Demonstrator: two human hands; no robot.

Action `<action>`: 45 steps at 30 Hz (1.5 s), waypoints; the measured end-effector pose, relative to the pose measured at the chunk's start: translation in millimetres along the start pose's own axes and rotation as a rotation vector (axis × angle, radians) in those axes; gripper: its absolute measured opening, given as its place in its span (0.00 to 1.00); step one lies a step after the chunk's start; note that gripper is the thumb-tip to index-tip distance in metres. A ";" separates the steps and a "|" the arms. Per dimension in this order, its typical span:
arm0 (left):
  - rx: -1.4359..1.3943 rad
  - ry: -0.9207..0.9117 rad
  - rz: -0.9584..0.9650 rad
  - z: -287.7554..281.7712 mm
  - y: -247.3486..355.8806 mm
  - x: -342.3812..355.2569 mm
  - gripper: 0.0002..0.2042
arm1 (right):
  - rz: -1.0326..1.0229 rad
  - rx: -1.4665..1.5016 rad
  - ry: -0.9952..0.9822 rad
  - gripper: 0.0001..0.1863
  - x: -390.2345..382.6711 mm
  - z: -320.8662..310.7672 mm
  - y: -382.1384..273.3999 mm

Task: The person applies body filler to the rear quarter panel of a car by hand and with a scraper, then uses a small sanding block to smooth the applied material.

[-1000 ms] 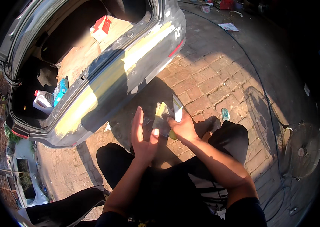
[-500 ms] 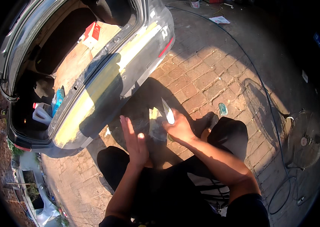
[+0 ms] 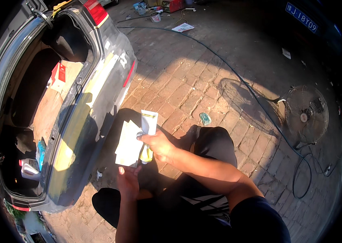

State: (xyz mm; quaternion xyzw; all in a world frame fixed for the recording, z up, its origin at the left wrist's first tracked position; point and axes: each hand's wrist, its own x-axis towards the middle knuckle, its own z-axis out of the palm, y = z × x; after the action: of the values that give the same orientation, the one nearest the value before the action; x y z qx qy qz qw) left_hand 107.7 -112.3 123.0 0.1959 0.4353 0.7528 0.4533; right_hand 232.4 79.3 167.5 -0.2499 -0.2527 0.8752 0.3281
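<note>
My right hand [image 3: 158, 143] is closed around a white tube [image 3: 149, 121] with a yellow-green lower end. The same hand grips several thin, pale flat pieces [image 3: 128, 141] by their right edge, its thumb near that edge. The pieces overlap and look bright in the sun; what they are made of is unclear. Just below their lower edge is my left hand [image 3: 128, 183], thumb and fingers apart. Whether it touches them I cannot tell. To the left stands a grey car [image 3: 98, 91] with its boot open and pale yellow patches on its rear panel.
A red-and-white box [image 3: 59, 77], a white jug [image 3: 30, 169] and a blue package [image 3: 41, 154] lie in the boot. A standing fan [image 3: 306, 113] is at the right, with a dark hose [image 3: 235, 71] across the brick paving. A small green object [image 3: 205, 118] lies ahead.
The view has shifted, so the car sits further left. My right hand has turned the tube upright, and the pale pieces now show clearly. My left hand has dropped below them.
</note>
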 end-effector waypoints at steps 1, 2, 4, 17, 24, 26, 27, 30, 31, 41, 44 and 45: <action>-0.005 -0.014 -0.004 11.8 0.0 -0.8 0.29 | 0.030 0.031 -0.025 0.12 -1.7 1.0 0.6; 0.146 0.057 0.046 25.1 -1.8 -1.1 0.26 | 0.046 0.019 -0.004 0.13 -2.7 2.7 1.4; 0.296 0.146 0.047 41.6 7.3 0.0 0.21 | 0.099 -0.030 0.022 0.12 -5.3 1.7 -0.6; 0.293 0.239 0.053 26.3 35.6 9.6 0.19 | -0.235 -0.686 0.009 0.20 -6.7 -5.8 -6.2; 0.142 0.147 0.104 50.7 35.7 25.4 0.27 | -0.305 -0.684 0.074 0.19 2.4 -25.2 -19.5; 0.141 -0.004 0.143 46.7 39.6 25.1 0.19 | -0.270 -0.652 0.055 0.23 6.6 -26.7 -18.2; 0.085 0.064 0.189 44.7 35.3 26.1 0.16 | -0.329 -0.579 0.089 0.17 7.7 -23.6 -16.4; 0.119 0.074 0.208 46.4 28.3 31.7 0.15 | -0.276 -0.452 0.043 0.16 2.3 -23.9 -20.8; 0.109 0.078 0.208 49.6 26.9 30.8 0.13 | -0.260 -0.404 0.010 0.15 -1.0 -23.9 -23.7; 0.177 0.178 0.243 65.6 24.8 35.2 0.09 | -0.175 -0.544 0.042 0.11 -13.4 -7.7 -21.3; 0.325 0.162 0.279 52.7 23.2 39.6 0.09 | -0.202 -0.255 0.188 0.16 -1.6 -9.3 -43.2; 0.319 0.169 0.274 49.2 21.6 38.7 0.09 | -0.257 -0.113 0.156 0.17 1.2 -12.0 -54.5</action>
State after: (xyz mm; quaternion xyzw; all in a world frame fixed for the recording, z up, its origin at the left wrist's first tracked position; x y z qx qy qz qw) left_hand 110.7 -60.3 164.0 0.2586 0.5547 0.7425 0.2721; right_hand 263.3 119.3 191.2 -0.3009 -0.3050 0.7884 0.4414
